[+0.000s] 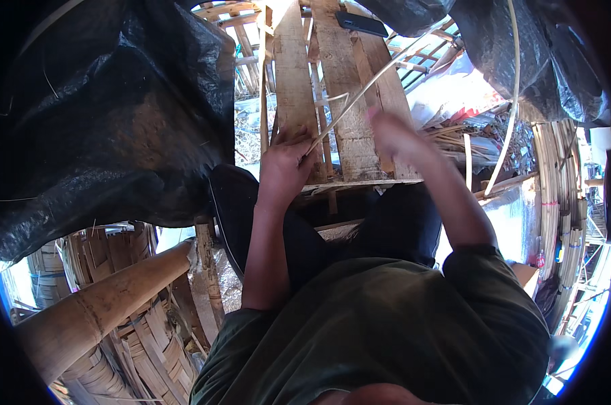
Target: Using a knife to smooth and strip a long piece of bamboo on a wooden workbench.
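My left hand rests at the near left part of a wooden plank bench, its fingers closed on the near end of a long thin pale strip that looks like split bamboo. From there the strip slants up to the far right. A short bent piece sticks out beside it, and I cannot tell whether the two are joined. My right hand is over the right side of the planks, smeared by motion. Its fingers cannot be made out, nor whether they hold anything.
A dark phone lies on the far planks. Black plastic sheeting hangs at the left, with a thick bamboo pole below it. Another pale strip curves down at the right, near bundled bamboo strips.
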Demonstrator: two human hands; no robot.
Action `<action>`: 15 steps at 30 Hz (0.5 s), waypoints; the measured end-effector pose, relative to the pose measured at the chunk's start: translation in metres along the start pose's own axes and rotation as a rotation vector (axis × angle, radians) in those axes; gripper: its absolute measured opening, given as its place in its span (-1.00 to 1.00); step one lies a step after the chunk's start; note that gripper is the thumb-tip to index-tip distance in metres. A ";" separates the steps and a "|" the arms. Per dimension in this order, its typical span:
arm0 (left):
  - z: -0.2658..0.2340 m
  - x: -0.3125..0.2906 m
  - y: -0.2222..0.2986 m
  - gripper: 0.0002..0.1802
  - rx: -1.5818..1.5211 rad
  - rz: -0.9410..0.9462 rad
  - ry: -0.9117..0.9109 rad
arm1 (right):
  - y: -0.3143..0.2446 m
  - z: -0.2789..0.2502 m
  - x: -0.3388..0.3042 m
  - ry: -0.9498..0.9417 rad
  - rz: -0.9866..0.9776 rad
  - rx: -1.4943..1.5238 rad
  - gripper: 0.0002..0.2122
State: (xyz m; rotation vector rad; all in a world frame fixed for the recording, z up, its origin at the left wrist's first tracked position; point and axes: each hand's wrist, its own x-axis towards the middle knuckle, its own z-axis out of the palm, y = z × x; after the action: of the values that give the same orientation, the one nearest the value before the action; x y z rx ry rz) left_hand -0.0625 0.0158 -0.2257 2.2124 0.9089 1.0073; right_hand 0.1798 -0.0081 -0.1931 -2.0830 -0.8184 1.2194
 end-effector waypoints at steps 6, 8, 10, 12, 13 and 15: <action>-0.002 -0.001 -0.002 -0.84 -0.027 -0.028 -0.006 | -0.023 -0.009 -0.023 -0.347 0.105 0.110 -0.76; -0.001 0.000 -0.003 -0.84 -0.012 -0.022 -0.007 | -0.019 0.009 -0.021 -0.112 0.080 -0.027 -0.77; -0.005 -0.002 -0.004 -0.83 -0.017 0.000 -0.020 | -0.017 0.016 -0.044 -0.469 0.113 0.015 -0.76; -0.006 -0.004 -0.005 -0.84 -0.010 -0.006 -0.021 | -0.032 -0.009 -0.031 -0.391 0.094 0.085 -0.74; -0.005 -0.001 -0.005 -0.86 0.003 -0.003 -0.014 | -0.019 -0.021 0.001 -0.261 0.040 0.258 -0.75; -0.001 -0.001 -0.006 -0.86 0.006 0.017 0.006 | -0.002 0.004 -0.007 -0.246 -0.013 0.043 -0.74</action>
State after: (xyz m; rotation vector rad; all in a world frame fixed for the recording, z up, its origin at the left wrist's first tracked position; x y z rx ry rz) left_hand -0.0663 0.0188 -0.2293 2.2271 0.8986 1.0214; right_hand 0.1734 -0.0117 -0.1893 -1.9144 -0.9040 1.4930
